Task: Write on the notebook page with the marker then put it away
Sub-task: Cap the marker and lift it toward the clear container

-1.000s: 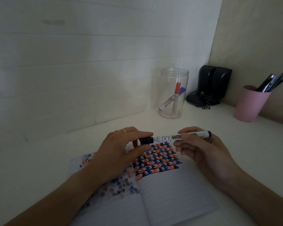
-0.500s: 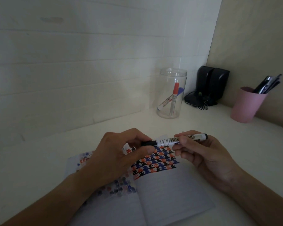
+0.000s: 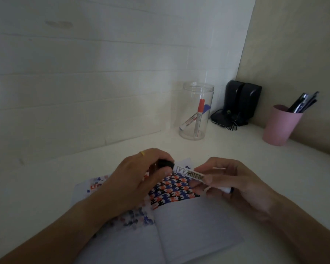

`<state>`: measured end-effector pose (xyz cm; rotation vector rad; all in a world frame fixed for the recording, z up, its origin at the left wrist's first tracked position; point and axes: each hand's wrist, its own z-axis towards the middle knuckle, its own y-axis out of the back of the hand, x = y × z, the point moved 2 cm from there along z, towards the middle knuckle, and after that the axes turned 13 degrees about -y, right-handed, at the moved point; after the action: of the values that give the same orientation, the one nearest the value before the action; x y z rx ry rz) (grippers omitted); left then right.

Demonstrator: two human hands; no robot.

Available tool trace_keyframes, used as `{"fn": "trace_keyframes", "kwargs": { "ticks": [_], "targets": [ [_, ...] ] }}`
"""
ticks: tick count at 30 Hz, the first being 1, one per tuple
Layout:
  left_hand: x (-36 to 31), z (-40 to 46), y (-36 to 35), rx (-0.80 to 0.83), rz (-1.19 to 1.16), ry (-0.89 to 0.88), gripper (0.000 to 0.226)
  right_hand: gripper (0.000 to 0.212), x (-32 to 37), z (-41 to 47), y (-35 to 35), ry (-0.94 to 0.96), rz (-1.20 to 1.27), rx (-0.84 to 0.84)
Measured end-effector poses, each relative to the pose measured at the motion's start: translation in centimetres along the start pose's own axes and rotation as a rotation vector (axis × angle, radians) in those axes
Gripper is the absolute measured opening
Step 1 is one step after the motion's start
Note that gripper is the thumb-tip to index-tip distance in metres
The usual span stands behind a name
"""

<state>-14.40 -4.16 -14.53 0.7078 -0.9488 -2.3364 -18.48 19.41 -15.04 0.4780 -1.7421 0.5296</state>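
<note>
One marker [image 3: 194, 175] is held level between two hands, just above the notebook [image 3: 179, 221]. Its black cap [image 3: 165, 164] is pinched by the left hand [image 3: 133, 185], thumb and fingers closed around it; one yellow ring [image 3: 142, 153] is worn there. The white barrel is gripped by the right hand [image 3: 234, 189], fingers curled shut on it, the far end poking out past them. One notebook is laid open on the desk [image 3: 236, 149], two pages visible, a red, blue and black pattern drawn across the top of the right page. Behind, well apart, one clear jar [image 3: 197, 111] is seen with two markers inside, two black speakers [image 3: 242, 101] in the corner, and one pink cup [image 3: 280, 124] of pens; pen count cannot be told.
</note>
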Motion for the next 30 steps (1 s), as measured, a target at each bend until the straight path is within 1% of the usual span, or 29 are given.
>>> {"fn": "trace_keyframes", "kwargs": {
  "ticks": [2, 5, 7, 10, 13, 15, 18, 20, 22, 24, 26, 28, 30],
  "targets": [
    [0.3, -0.1, 0.0, 0.021, 0.056, -0.028, 0.021, 0.021, -0.2, 0.1, -0.2, -0.022, 0.007, 0.047],
    [0.2, -0.3, -0.2, 0.030, 0.103, -0.032, 0.028, 0.010, -0.6, 0.4, -0.6, -0.043, 0.004, 0.019],
    [0.4, -0.3, -0.3, 0.018, 0.124, -0.002, 0.037, 0.013, -0.7, 0.4, -0.8, -0.061, 0.035, 0.034],
    [1.0, -0.5, -0.4, -0.007, 0.155, 0.074, 0.048, 0.036, -0.6, 0.5, -0.8, -0.066, 0.141, 0.035],
    [1.2, -0.7, -0.3, 0.003, 0.202, 0.071, 0.045, 0.057, -0.4, 0.4, -0.6, -0.017, 0.132, -0.034],
    [1.3, -0.8, -0.5, 0.027, 0.196, 0.074, 0.041, 0.063, 0.0, 0.5, -0.5, 0.011, 0.123, -0.124],
    [1.5, -0.9, -0.4, 0.038, 0.204, 0.071, 0.036, 0.069, 2.5, 1.2, 0.0, 0.112, 0.140, -0.312],
    [1.6, -0.9, -0.4, 0.027, 0.219, 0.069, 0.035, 0.072, 5.6, 2.1, 0.4, 0.221, 0.181, -0.455],
    [1.6, -0.8, -0.4, 0.025, 0.235, 0.061, 0.034, 0.067, 9.3, 3.0, 1.0, 0.383, 0.191, -0.627],
    [1.7, -0.9, -0.3, 0.017, 0.250, 0.059, 0.034, 0.059, 12.7, 4.3, 1.7, 0.560, 0.079, -0.813],
    [1.8, -0.8, -0.2, 0.010, 0.255, 0.068, 0.034, 0.048, 15.1, 5.8, 2.5, 0.685, -0.086, -0.975],
    [1.9, -0.8, -0.1, 0.008, 0.251, 0.074, 0.034, 0.039, 16.3, 7.2, 3.1, 0.749, -0.210, -1.096],
    [1.9, -0.8, -0.2, 0.016, 0.249, 0.073, 0.034, 0.034, 16.8, 8.5, 3.6, 0.744, -0.339, -1.151]
  ]
}}
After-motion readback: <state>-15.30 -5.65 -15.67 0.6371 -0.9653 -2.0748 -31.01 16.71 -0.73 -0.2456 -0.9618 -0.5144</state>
